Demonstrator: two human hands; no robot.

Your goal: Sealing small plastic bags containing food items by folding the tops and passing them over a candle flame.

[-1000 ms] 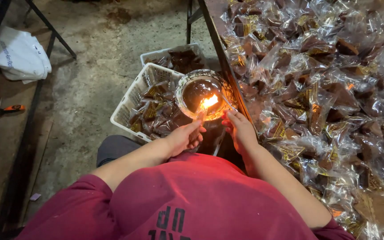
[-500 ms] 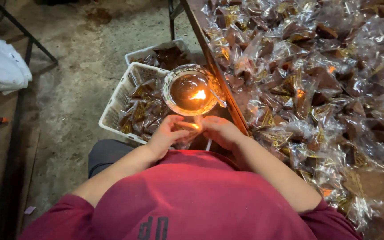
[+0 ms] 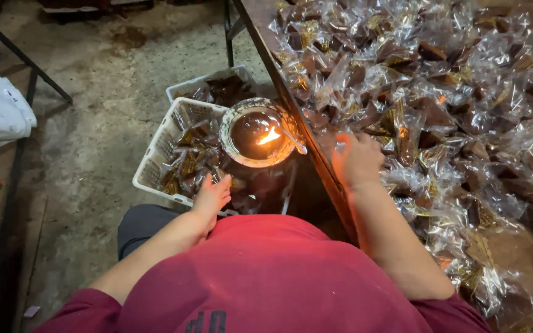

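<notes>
Hands parted from flame, right hand (image 3: 356, 161) spread on wrapped packets (image 3: 439, 117), left hand (image 3: 210, 198) open over basket (image 3: 155, 166)

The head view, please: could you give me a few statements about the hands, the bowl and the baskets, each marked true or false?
1. The right hand is on the packets on the table. True.
2. The left hand holds the bowl. False: it is at the near basket, below the bowl.
3. A flame burns in the bowl. True.
4. The baskets are empty. False: both hold wrapped packets.
</notes>
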